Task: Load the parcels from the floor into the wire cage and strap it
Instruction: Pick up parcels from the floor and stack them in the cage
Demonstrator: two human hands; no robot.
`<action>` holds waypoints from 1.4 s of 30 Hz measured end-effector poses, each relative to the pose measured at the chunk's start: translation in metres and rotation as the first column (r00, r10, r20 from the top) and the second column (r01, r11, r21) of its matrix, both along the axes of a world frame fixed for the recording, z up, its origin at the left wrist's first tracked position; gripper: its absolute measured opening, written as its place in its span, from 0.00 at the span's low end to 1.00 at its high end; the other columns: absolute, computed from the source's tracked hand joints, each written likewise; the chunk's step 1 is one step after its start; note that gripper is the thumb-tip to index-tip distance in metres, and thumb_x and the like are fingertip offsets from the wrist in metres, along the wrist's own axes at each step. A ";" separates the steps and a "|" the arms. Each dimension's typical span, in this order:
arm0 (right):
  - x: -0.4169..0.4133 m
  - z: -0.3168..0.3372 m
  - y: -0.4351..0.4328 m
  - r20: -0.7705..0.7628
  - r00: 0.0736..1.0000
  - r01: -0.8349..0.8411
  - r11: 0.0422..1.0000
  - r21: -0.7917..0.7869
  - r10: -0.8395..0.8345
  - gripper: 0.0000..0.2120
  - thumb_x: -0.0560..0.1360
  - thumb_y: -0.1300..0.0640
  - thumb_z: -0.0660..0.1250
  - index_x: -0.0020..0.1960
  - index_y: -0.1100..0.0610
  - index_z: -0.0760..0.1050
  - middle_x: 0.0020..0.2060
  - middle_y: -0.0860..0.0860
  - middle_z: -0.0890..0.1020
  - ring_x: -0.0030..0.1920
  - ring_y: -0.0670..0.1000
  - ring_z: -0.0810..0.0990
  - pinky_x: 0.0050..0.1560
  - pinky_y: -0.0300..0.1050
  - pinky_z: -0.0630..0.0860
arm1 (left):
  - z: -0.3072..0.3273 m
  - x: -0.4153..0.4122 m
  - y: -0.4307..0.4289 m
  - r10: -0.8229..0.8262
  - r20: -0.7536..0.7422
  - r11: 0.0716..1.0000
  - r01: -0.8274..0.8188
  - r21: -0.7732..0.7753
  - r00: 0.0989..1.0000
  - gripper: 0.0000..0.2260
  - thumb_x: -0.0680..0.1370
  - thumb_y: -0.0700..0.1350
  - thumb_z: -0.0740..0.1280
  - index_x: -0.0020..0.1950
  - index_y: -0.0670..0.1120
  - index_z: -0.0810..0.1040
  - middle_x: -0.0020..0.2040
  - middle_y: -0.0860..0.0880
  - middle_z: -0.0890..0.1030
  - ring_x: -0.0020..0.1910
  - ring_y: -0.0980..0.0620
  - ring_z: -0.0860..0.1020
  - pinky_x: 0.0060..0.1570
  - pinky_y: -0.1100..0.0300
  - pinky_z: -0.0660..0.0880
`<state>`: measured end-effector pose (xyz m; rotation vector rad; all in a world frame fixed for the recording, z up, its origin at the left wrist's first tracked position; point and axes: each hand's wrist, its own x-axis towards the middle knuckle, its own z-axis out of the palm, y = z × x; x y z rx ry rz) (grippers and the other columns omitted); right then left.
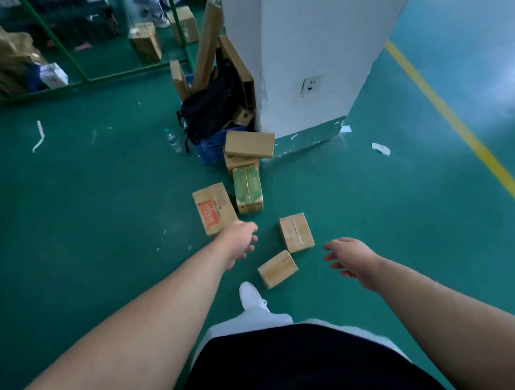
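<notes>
Several cardboard parcels lie on the green floor before me. A small box [278,268] lies nearest my foot, and a taped box [296,232] sits just beyond it. A flat box with a red label [213,208] lies left, beside a green-printed box [247,188]. Two plain boxes [249,143] are stacked by the pillar. My left hand [241,242] hovers empty over the near corner of the red-label box. Out to the right of the small boxes is my right hand [350,257], fingers spread, holding nothing. The green wire cage [79,66] stands at the far left with boxes inside.
A white pillar [304,62] rises ahead, with a black backpack [211,106], a blue crate [212,148], cardboard tubes and a water bottle [173,140] at its left. A yellow line [458,129] crosses the floor at right. Paper scraps lie scattered. My white shoe [251,295] is below the parcels.
</notes>
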<state>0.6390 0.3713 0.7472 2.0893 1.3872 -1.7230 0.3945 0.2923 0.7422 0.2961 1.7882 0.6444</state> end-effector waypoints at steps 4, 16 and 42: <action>-0.025 -0.006 0.022 0.031 0.999 0.027 0.999 -0.026 -0.026 0.11 0.83 0.52 0.61 0.59 0.55 0.77 0.52 0.53 0.84 0.48 0.53 0.81 0.42 0.44 0.72 | -0.007 -0.037 0.036 0.012 -0.003 1.000 -0.012 -0.025 1.000 0.11 0.81 0.49 0.63 0.60 0.47 0.77 0.52 0.48 0.81 0.45 0.49 0.78 0.45 0.54 0.73; -0.091 -0.055 0.130 0.012 0.997 -0.068 0.986 -0.150 0.071 0.10 0.81 0.53 0.63 0.58 0.55 0.77 0.52 0.53 0.85 0.46 0.52 0.81 0.44 0.46 0.74 | -0.044 -0.078 0.099 0.135 0.030 0.976 -0.127 -0.177 0.990 0.12 0.82 0.49 0.62 0.63 0.48 0.77 0.55 0.48 0.82 0.47 0.49 0.79 0.46 0.55 0.74; -0.264 -0.409 0.366 0.218 0.658 -0.657 0.691 -0.302 0.721 0.13 0.81 0.56 0.58 0.56 0.60 0.79 0.56 0.59 0.84 0.55 0.60 0.83 0.57 0.55 0.80 | -0.407 -0.213 0.294 -0.023 -0.052 0.946 0.005 -0.325 0.998 0.09 0.81 0.47 0.63 0.55 0.46 0.79 0.51 0.46 0.82 0.51 0.46 0.80 0.57 0.53 0.77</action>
